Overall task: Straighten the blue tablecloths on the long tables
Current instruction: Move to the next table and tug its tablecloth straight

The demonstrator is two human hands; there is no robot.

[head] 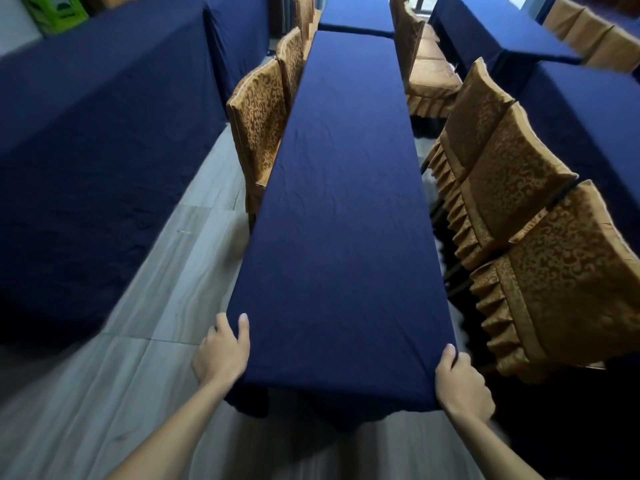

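A dark navy blue cloth tablecloth (pixel 343 188) covers a long, narrow table that runs straight away from the person down the middle of the view. Its top surface lies mostly flat, marked by fine creases and shallow wrinkles that spread across the middle stretch. The long edges fold cleanly over the sides of the table, and at the near end the fabric drops over the edge and hangs in loose, uneven folds toward the floor.

The left hand (pixel 223 351) grips the near left corner of the cloth, thumb lying on the top surface and fingers wrapped down the side drape. The right hand (pixel 462 382) closes on the near right corner in the same way, thumb on top at the edge, fingers curled around the hanging fabric.

Chairs in gold patterned fabric covers (pixel 512 188) with pleated skirts stand in a row just beside the right side of the table, and more of them (pixel 259 109) line the left side farther back. Another blue-draped long table (pixel 97 133) stands to the left across a strip of pale grey wood-look floor (pixel 166 271), and a further one (pixel 588 109) lies beyond the right-hand chairs.
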